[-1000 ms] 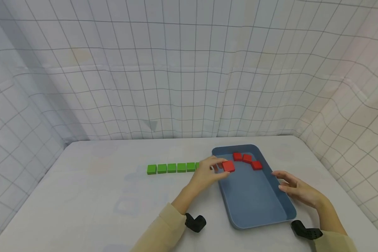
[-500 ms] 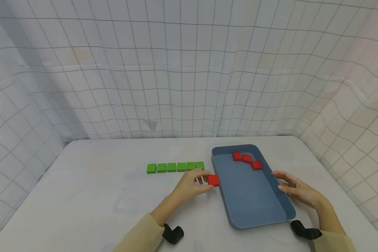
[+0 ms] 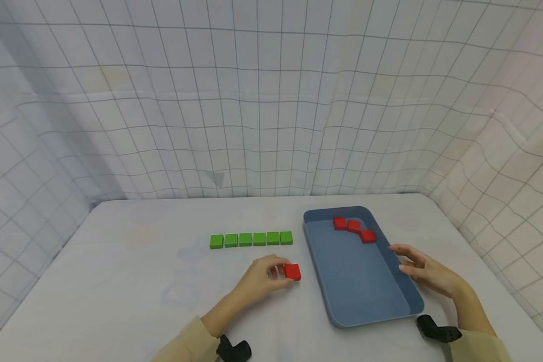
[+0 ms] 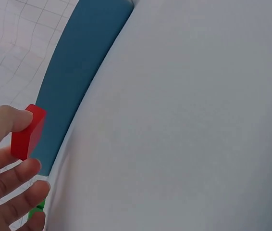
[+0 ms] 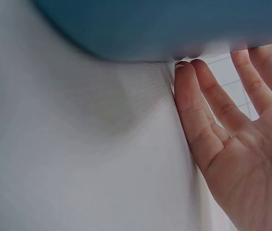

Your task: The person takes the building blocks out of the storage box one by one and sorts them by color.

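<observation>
Between thumb and finger, my left hand (image 3: 259, 277) pinches a small red square block (image 3: 292, 272), left of the blue tray (image 3: 366, 296). The left wrist view shows the same red block (image 4: 28, 134) tilted on edge in the left hand's grip. Three red blocks (image 3: 354, 226) lie together at the far end inside the tray. Relaxed fingers of my right hand (image 3: 430, 271) rest at the tray's right rim; in the right wrist view they reach up to the tray's outer side (image 5: 174, 33). A straight row of several green blocks (image 3: 252, 240) lies beyond the left hand.
A white table (image 3: 131, 281) carries everything. Gridded white curtains (image 3: 262, 100) stand behind it and on both sides. Black wrist mounts (image 3: 439, 332) sit at the sleeves, low over the table.
My left hand has carried the red block from above the tray, leftward and nearer, to the table in front of the green row. The right hand has stayed at the tray rim.
</observation>
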A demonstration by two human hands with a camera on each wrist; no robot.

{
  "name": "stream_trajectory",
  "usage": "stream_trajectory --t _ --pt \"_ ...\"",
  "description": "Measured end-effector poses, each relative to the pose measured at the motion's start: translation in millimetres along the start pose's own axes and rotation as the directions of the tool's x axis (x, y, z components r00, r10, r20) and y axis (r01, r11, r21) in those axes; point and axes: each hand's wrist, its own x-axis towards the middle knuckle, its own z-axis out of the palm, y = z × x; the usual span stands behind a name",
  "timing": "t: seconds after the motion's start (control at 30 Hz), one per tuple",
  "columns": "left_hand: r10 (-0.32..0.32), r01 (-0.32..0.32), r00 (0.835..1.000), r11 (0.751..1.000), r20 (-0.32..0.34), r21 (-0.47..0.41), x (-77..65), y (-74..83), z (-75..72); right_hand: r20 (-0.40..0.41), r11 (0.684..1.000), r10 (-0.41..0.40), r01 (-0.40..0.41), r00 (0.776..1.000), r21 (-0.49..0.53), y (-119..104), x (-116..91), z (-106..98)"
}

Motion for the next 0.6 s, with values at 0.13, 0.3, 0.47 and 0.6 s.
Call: stream_trajectory --t 0.13,0.3,0.47,0.6 --pt "-0.032 0.032 0.999 0.999 0.017 0.004 -1.7 -1.6 3.3 0.009 1.000 0.004 -0.004 1.000 -0.001 -0.2 0.0 -0.7" --pt "-0.047 0.046 0.999 0.999 0.024 0.029 -2.0 -3.6 5.3 0.013 1.000 0.003 -0.003 1.000 0.005 0.1 0.2 -0.9" --pt "-0.026 0.023 0.999 0.997 0.032 0.076 -2.3 -8.6 5.8 0.011 1.000 0.005 -0.005 1.000 -0.004 1.0 0.3 -1.6" --pt "-0.002 -0.001 0.999 0.996 0.035 0.087 -2.2 -12.1 6.4 0.009 1.000 0.005 -0.005 1.000 0.001 1.4 0.3 -1.9"
